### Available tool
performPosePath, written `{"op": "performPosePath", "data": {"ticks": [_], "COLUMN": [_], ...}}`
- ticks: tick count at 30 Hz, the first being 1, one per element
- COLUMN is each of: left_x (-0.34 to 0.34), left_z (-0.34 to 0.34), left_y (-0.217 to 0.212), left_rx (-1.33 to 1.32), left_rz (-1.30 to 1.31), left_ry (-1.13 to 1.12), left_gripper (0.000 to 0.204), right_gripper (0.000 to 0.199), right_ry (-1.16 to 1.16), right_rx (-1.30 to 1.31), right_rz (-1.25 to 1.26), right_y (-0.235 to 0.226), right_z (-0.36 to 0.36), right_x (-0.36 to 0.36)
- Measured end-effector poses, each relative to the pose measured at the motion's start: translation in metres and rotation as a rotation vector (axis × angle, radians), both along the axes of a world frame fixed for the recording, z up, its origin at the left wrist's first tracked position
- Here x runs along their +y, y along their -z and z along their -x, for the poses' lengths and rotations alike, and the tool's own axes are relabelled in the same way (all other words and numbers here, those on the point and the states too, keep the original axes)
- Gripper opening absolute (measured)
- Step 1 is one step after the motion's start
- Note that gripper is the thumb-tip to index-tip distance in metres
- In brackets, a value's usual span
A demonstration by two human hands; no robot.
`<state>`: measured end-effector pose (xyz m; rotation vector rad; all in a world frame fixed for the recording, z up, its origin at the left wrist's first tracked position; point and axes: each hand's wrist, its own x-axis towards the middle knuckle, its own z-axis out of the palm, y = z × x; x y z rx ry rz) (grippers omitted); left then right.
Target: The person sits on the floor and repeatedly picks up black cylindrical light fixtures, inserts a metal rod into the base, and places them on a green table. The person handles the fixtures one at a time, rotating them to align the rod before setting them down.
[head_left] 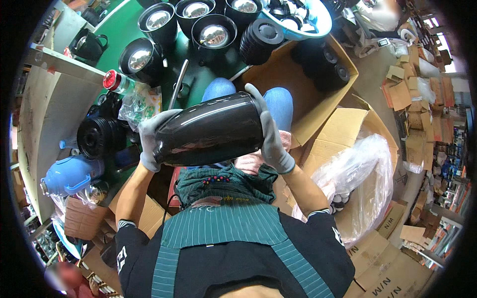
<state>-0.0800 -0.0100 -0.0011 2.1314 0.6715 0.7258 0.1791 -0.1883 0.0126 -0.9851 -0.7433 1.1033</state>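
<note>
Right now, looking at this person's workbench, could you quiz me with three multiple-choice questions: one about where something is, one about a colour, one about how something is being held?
1. Where does the blue jug stand?
A. To the person's left
B. Inside the cardboard box
C. On the person's lap

2. What colour are the gloves on the hands?
A. Red
B. Grey
C. Yellow

3. How is the glossy black vessel held?
A. Upright in one hand
B. Lying sideways between both hands
C. Resting on the green table, untouched

Answers:
1. A, the jug sits at the left edge of the view, beside the shelf.
2. B, both the left hand and the right hand wear grey gloves.
3. B, the vessel lies roughly level, with one hand gripping each end above the lap.
</note>
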Motion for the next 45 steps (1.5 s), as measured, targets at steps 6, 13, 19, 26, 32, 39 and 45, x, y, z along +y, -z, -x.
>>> {"op": "performPosePath", "data": {"ticks": [6, 13, 19, 26, 32, 39, 45], "left_x": [-0.008, -0.002, -0.008, 0.006, 0.013, 0.005, -0.003], "left_z": [0.006, 0.009, 0.003, -0.003, -0.009, -0.024, -0.081], "left_y": [0.016, 0.015, -0.030, -0.038, -0.052, 0.007, -0.032], "left_rx": [-0.102, -0.069, -0.049, -0.038, 0.007, -0.138, -0.139], "left_rz": [0.211, 0.298, -0.146, -0.385, -0.763, -0.440, -0.396], "left_ry": [-0.114, -0.029, 0.029, 0.058, 0.259, 0.188, 0.269], "left_gripper": [0.036, 0.038, 0.045, 0.046, 0.047, 0.060, 0.054], "right_gripper": [0.090, 0.103, 0.094, 0.087, 0.071, 0.050, 0.056], "right_ry": [-0.050, 0.037, 0.026, -0.091, -0.063, 0.446, 0.537], "right_rx": [-0.619, -0.680, -0.149, 0.006, 0.235, -1.198, -0.893], "right_rz": [0.042, -0.124, -0.091, 0.059, 0.450, -0.074, -0.003], "right_y": [-0.041, -0.016, -0.005, -0.023, -0.044, 0.070, 0.055], "right_z": [-0.013, 0.007, 0.009, -0.001, -0.012, -0.009, -0.015], "right_x": [0.012, -0.008, -0.009, -0.001, 0.002, -0.028, -0.054]}}
